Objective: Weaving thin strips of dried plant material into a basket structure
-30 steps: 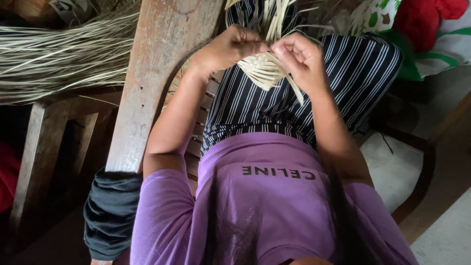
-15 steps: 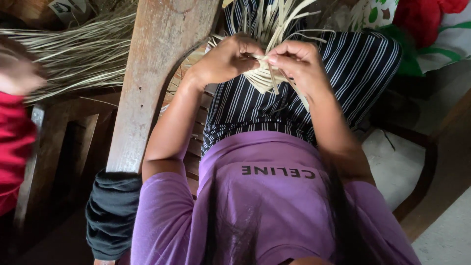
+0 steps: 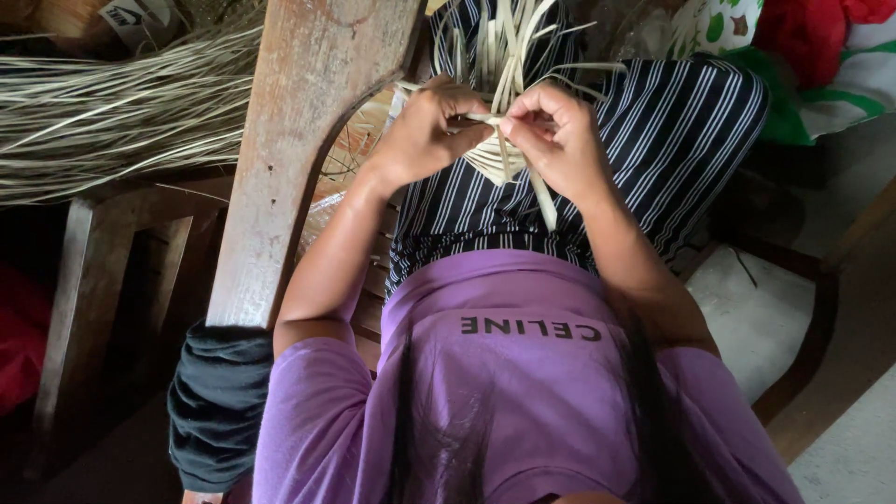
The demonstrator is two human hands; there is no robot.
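Left hand [image 3: 425, 131]: upper centre of the frame, fingers curled shut, pinching a pale strip at its fingertips; forearm runs down toward lower left.
Right hand [image 3: 560, 140]: just beside the left, fingers closed on the same strip; forearm angles toward lower right.
Woven piece [image 3: 499, 154]: between both hands, over the striped lap [image 3: 681, 131].
Strip axis: loose strips [image 3: 509, 42] fan toward the top edge; one tail hangs downward.
Material: flat, dry, straw-coloured fibre, plaited.
Surroundings: fibre bundle [image 3: 112, 112] upper left; weathered wooden plank [image 3: 299, 159] standing left of centre.
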